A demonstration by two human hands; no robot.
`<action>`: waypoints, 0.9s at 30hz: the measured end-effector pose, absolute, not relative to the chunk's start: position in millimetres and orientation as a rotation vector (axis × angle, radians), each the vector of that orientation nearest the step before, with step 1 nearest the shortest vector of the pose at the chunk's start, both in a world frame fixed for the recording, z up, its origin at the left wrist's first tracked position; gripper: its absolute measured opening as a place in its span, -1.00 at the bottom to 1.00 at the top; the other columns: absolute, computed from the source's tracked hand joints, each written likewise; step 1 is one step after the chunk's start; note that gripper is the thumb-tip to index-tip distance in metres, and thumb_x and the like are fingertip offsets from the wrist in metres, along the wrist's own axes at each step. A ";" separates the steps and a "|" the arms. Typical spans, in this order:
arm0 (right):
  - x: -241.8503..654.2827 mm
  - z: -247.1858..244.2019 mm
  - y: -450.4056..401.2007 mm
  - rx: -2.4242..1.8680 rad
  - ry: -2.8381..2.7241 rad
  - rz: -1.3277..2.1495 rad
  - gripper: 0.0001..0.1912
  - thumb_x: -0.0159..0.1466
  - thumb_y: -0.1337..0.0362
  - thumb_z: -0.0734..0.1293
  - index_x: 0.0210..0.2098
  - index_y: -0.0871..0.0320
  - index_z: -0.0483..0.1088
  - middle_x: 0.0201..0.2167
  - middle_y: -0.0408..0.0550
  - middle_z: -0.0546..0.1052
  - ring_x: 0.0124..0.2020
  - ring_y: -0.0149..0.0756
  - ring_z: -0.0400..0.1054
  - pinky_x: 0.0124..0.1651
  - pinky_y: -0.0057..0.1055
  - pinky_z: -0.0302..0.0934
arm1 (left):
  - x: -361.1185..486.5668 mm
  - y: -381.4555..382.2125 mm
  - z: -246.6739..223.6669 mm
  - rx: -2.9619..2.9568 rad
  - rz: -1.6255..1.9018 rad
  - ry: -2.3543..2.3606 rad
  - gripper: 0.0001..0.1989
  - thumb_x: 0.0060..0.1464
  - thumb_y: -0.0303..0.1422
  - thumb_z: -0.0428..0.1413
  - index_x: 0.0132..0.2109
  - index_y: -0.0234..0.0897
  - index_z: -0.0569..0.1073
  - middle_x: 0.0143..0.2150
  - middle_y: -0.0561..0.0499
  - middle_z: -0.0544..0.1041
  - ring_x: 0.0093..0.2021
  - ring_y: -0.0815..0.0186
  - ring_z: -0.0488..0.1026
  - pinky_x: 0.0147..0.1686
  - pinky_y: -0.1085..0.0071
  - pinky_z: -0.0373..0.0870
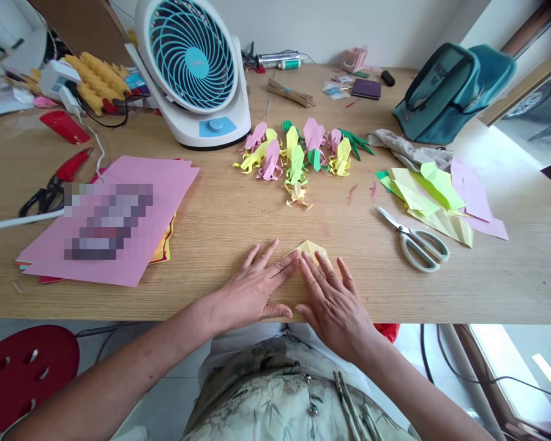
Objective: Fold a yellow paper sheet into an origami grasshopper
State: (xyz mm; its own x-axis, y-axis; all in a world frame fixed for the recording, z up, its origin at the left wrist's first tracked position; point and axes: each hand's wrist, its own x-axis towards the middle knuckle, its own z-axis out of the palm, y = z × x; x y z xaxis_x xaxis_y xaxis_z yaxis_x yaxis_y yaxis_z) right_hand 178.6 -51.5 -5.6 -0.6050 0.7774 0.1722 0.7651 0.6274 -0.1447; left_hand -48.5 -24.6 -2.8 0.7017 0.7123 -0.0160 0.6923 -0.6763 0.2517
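A small piece of folded pale yellow paper (310,247) lies flat near the front edge of the table, partly hidden under my fingers. My left hand (259,280) rests palm down with fingers spread, its index fingertip pressing at the paper's left side. From the right, my right hand (333,294) lays its outstretched fingers on the paper's near part. Beyond them stands a cream origami frog (297,193). Behind it sits a cluster of folded paper frogs in pink, yellow and green, such as a pink frog (270,160).
White-handled scissors (425,248) lie at right, before loose coloured paper scraps (434,196). Pink paper sheets (119,239) are stacked at left, with a blurred item on top. A fan (197,67) stands at the back left, a teal bag (450,92) at the back right.
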 end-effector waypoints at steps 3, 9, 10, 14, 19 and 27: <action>177.5 -7.5 -39.0 -1.233 -2.684 0.118 -0.17 0.43 0.01 0.10 0.46 0.29 -0.37 0.44 0.18 -0.02 0.47 0.00 -0.21 0.42 0.15 -0.29 | -47.5 -24.6 -1.2 2.673 0.094 1.119 -0.01 0.14 0.14 0.04 0.47 -0.21 -0.24 0.48 -0.18 0.00 0.48 -0.13 -0.30 0.33 -0.18 -0.10; 179.3 -9.5 -36.2 -1.354 -2.692 0.137 -0.29 0.45 0.02 0.05 0.46 0.24 -0.20 0.46 0.11 -0.09 0.47 -0.06 -0.22 0.43 0.09 -0.31 | -46.9 -23.4 0.6 2.674 0.056 1.133 -0.09 0.18 0.11 0.02 0.47 -0.20 -0.16 0.49 -0.16 -0.02 0.48 -0.12 -0.25 0.35 -0.15 -0.14; 179.0 -10.0 -37.0 -1.363 -2.689 0.132 -0.30 0.46 0.02 0.04 0.46 0.24 -0.18 0.46 0.10 -0.10 0.47 -0.07 -0.22 0.43 0.07 -0.31 | -48.5 -23.2 1.2 2.672 0.063 1.122 -0.10 0.18 0.12 0.00 0.47 -0.19 -0.15 0.49 -0.16 -0.03 0.48 -0.11 -0.25 0.35 -0.14 -0.16; 177.4 -11.5 -38.2 -1.364 -2.680 0.115 -0.30 0.45 0.01 0.04 0.45 0.27 -0.13 0.46 0.10 -0.09 0.47 -0.07 -0.21 0.44 0.07 -0.30 | -59.8 -24.3 6.1 2.639 0.166 1.153 -0.13 0.24 0.14 -0.17 0.47 -0.26 -0.22 0.49 -0.18 -0.07 0.49 -0.06 -0.23 0.36 -0.11 -0.20; 176.6 -10.8 -37.8 -1.366 -2.672 0.113 -0.30 0.45 0.02 0.06 0.44 0.27 -0.11 0.45 0.12 -0.07 0.47 -0.06 -0.19 0.43 0.08 -0.29 | -52.3 -29.8 8.7 2.677 0.243 1.281 -0.13 0.25 0.14 -0.22 0.47 -0.35 -0.15 0.47 -0.24 -0.02 0.48 -0.07 -0.24 0.36 -0.16 -0.30; 177.1 -13.8 -37.5 -1.376 -2.663 0.101 -0.29 0.45 0.00 0.05 0.43 0.29 -0.09 0.46 0.11 -0.08 0.47 -0.08 -0.21 0.44 0.04 -0.36 | -27.4 -37.0 -2.6 2.605 0.128 1.442 -0.07 0.21 0.21 -0.28 0.44 -0.46 -0.06 0.47 -0.30 -0.02 0.48 -0.05 -0.16 0.36 -0.17 -0.21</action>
